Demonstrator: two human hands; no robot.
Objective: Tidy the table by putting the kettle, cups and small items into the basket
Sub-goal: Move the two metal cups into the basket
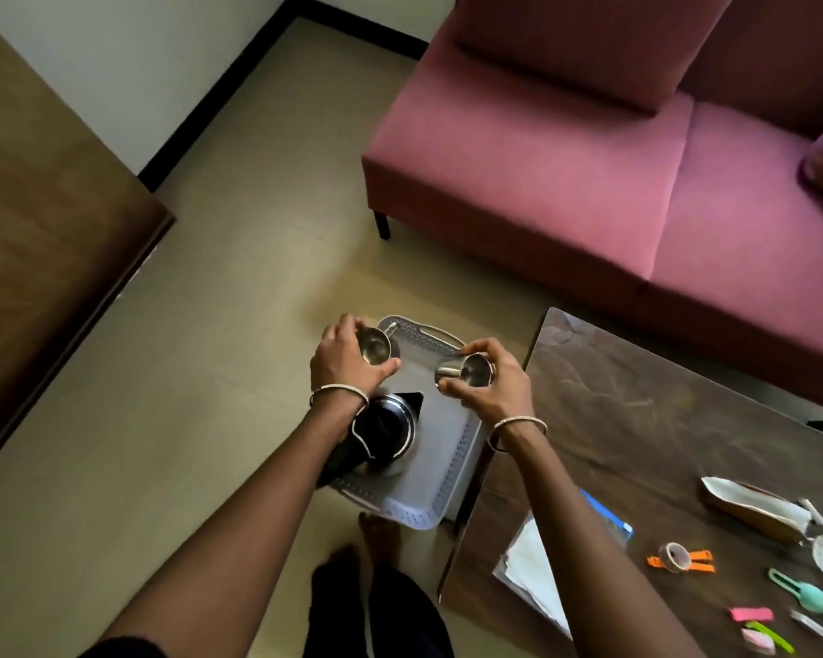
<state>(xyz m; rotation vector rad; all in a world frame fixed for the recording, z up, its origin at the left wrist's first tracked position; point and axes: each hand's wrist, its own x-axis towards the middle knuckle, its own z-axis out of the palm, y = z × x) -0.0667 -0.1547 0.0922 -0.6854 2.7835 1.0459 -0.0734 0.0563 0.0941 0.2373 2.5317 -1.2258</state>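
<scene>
Over grey perforated plastic basket [440,448], black-lidded steel kettle [386,427] already inside: left hand [343,360] grips handled steel cup [374,346]; right hand [500,387] pinches tilted steel cup [464,371]; cup-placing step; next, likely: lower and release both.

A: How is the light behaving?
B: It is coming in soft and dim; the floor [238,287] is showing a paler patch in the middle, and I cannot tell the source.
A: Anything glaring?
B: The left cup [374,345] and right cup [466,371] are glinting, the kettle [386,427] rim is catching a thin highlight, and the tabletop [637,410] is giving off a dull sheen.
A: And sharpness?
B: The small items [808,598] at lower right are smearing into blur, and the sofa [566,182] edges are leaning and bowing toward the corners.
A: Shadows?
B: A dark one is pooling between the basket [452,472] and the tabletop.
</scene>
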